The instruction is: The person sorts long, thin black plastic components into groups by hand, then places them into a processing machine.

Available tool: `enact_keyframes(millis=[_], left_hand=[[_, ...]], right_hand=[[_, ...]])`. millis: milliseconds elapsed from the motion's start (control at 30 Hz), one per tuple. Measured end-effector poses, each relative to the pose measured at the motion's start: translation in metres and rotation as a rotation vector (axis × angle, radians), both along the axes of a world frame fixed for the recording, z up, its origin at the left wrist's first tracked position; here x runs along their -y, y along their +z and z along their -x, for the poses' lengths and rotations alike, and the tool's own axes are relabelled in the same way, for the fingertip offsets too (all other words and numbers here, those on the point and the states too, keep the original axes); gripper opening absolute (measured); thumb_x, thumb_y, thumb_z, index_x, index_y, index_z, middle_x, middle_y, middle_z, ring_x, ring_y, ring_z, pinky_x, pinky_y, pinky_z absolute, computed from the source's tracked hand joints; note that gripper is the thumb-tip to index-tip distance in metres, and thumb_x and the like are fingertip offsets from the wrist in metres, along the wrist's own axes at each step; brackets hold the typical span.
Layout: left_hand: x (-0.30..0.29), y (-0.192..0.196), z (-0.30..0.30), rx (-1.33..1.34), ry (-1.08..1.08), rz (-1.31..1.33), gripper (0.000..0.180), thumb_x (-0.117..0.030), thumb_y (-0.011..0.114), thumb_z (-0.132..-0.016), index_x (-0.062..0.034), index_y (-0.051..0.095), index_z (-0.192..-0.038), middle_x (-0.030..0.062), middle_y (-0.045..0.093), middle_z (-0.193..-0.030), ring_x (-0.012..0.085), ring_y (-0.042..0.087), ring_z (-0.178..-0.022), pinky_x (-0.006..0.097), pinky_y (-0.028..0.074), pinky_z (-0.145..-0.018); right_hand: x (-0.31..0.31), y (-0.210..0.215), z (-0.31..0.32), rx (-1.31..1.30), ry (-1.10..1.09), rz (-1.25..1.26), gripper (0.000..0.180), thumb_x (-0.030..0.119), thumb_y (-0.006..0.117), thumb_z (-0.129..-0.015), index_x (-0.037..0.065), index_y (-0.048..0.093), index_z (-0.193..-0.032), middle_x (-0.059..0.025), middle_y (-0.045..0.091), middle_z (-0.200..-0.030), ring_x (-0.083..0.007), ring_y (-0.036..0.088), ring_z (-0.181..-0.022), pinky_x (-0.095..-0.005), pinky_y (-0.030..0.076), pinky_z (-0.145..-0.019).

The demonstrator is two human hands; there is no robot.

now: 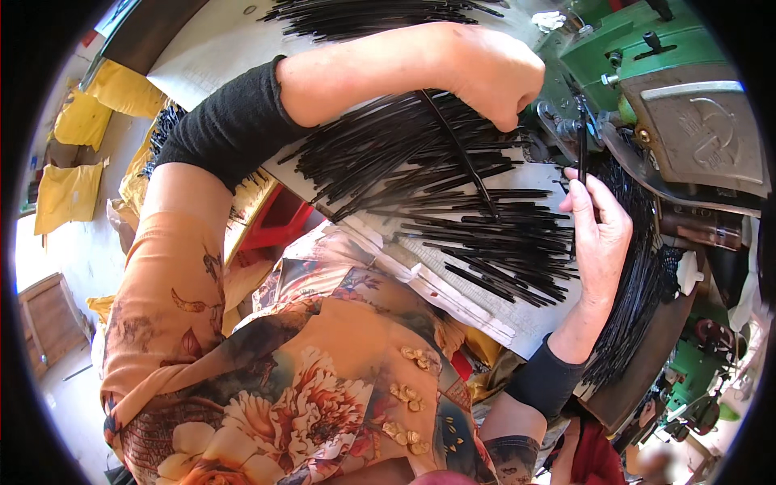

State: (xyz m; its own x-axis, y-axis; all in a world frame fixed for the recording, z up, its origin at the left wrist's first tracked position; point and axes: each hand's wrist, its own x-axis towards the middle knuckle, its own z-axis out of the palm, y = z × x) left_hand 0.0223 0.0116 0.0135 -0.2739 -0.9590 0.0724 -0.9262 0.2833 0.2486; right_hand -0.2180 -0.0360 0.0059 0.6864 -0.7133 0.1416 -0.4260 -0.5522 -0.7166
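Observation:
My left hand [493, 77] is closed, its back toward me, reaching over the pile beside the green machine. Whatever its fingers hold, if anything, is hidden. My right hand [600, 222] pinches a slim black rod [582, 137] between thumb and fingertips. That rod points away from me, toward the machine's metal parts. Many thin black rods [388, 145] lie heaped under my left forearm, and another bunch [501, 242] fans out nearer me. One longer black rod [461, 153] slants across the heap, its far end hidden under my left forearm.
The green machine [598, 48] with a grey cover plate [703, 133] stands at the far right. More dark rods [634, 299] hang in a thick bundle right of my wrist. Another pile [372, 16] lies at the back. A red stool [279, 218] and yellow sacks [69, 198] are at the left.

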Motion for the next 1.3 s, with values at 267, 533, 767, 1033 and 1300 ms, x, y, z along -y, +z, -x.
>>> enact_keyframes(millis=[267, 533, 767, 1033, 1300], left_hand=[[0.009, -0.003, -0.007, -0.697, 0.097, -0.265, 0.026, -0.025, 0.062, -0.078, -0.0017, 0.065, -0.091, 0.0039, 0.065, -0.072, 0.0109, 0.063, -0.06, 0.024, 0.05, -0.052], [0.01, -0.011, -0.001, -0.875, 0.064, -0.194, 0.028, -0.017, 0.059, -0.083, -0.0022, 0.061, -0.107, 0.0048, 0.064, -0.073, 0.0081, 0.058, -0.054, 0.02, 0.046, -0.049], [0.013, -0.018, 0.007, -1.019, 0.003, -0.258, 0.029, -0.017, 0.059, -0.084, 0.0001, 0.061, -0.107, 0.0036, 0.061, -0.073, 0.0065, 0.054, -0.053, 0.02, 0.043, -0.048], [0.015, -0.015, 0.014, -1.038, 0.021, -0.266, 0.03, -0.017, 0.058, -0.084, 0.0003, 0.06, -0.108, 0.005, 0.062, -0.074, 0.0069, 0.053, -0.052, 0.021, 0.043, -0.047], [0.026, -0.01, 0.018, -0.934, 0.01, -0.18, 0.03, -0.018, 0.058, -0.084, 0.0015, 0.059, -0.108, 0.0068, 0.063, -0.073, 0.0086, 0.055, -0.052, 0.022, 0.044, -0.046]], right_hand=[[-0.01, 0.005, -0.004, 0.006, 0.087, -0.57, 0.028, 0.01, 0.051, -0.088, 0.001, 0.051, -0.114, -0.0036, 0.062, -0.072, -0.0032, 0.05, -0.059, -0.0164, 0.039, -0.051], [-0.011, 0.0, -0.009, 0.067, 0.1, -0.681, 0.028, 0.011, 0.052, -0.086, 0.0, 0.051, -0.112, -0.005, 0.062, -0.073, -0.0052, 0.051, -0.057, -0.0177, 0.04, -0.051], [-0.013, 0.001, -0.01, 0.079, 0.114, -0.695, 0.029, 0.011, 0.052, -0.086, -0.001, 0.05, -0.113, -0.0052, 0.062, -0.073, -0.0059, 0.052, -0.057, -0.0183, 0.041, -0.052], [-0.009, -0.003, -0.009, 0.128, 0.136, -0.721, 0.031, 0.017, 0.053, -0.088, -0.002, 0.051, -0.113, -0.0066, 0.062, -0.074, -0.0072, 0.054, -0.059, -0.0188, 0.043, -0.052], [-0.008, -0.005, -0.007, 0.272, 0.056, -0.752, 0.031, 0.02, 0.054, -0.088, -0.001, 0.054, -0.11, -0.0065, 0.061, -0.073, -0.0089, 0.056, -0.063, -0.0194, 0.044, -0.053]])
